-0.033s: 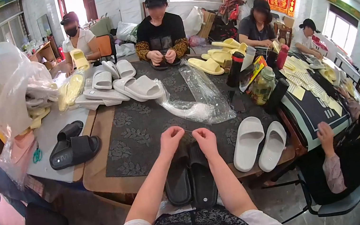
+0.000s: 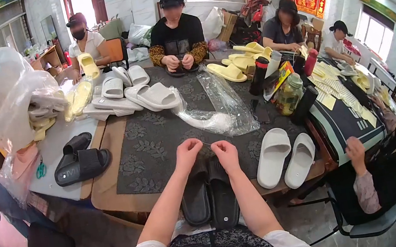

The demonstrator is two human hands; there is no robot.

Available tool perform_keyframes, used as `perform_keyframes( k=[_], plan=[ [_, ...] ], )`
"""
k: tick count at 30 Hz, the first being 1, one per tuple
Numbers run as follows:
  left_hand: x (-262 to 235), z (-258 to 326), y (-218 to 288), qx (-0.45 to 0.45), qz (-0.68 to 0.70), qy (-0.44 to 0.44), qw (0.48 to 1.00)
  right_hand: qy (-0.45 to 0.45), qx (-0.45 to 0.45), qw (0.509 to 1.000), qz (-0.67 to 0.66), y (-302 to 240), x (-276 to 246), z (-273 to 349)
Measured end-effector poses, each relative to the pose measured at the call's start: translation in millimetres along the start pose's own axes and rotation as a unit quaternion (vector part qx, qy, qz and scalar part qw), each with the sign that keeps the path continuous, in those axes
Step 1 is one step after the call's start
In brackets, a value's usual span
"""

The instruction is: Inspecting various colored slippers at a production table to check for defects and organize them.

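My left hand and my right hand are raised above the front edge of the table, fingertips pinched. A thin, pale thread-like strand stretches across the small gap between them. Its exact kind is too fine to make out. Beneath my wrists, a pair of black slippers, the left one and the right one, lies side by side at the table edge, heels toward me. My hands and forearms partly hide their front straps.
White slippers stand to my right, black slippers to my left. Grey slippers and clear plastic wrap lie farther back. A jar and bottles stand at the right. Several people sit around the tables.
My hands hold the same pose. At the right, a seated person's raised hand has shifted slightly left and down. The plastic bag at the left has changed shape a little.
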State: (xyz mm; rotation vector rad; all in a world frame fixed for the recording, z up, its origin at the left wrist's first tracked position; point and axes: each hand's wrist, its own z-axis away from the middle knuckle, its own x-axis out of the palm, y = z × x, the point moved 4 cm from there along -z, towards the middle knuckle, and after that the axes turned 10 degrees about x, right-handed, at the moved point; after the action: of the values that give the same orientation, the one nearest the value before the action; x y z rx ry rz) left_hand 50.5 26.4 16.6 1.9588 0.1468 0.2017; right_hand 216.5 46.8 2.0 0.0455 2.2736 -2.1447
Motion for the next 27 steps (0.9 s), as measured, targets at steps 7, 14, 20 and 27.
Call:
perform_keyframes(
  k=[7,14,20,27],
  plan=[
    [4.5,1.1,-5.0,0.012,-0.045,-0.085,0.995,-0.026,-0.011,0.999,0.026,-3.5,4.2,2.4],
    [1.4,0.7,-3.2,0.011,-0.036,-0.045,0.998,-0.047,-0.027,0.998,0.035,-8.1,5.8,5.0],
    [-1.3,-0.5,-5.9,-0.007,-0.001,-0.007,1.0,-0.003,0.019,1.0,-0.021,-3.7,1.2,1.3],
    [5.8,1.7,-5.3,0.019,-0.048,-0.07,0.996,-0.051,-0.012,0.998,0.029,-4.7,4.7,3.6]
  ],
)
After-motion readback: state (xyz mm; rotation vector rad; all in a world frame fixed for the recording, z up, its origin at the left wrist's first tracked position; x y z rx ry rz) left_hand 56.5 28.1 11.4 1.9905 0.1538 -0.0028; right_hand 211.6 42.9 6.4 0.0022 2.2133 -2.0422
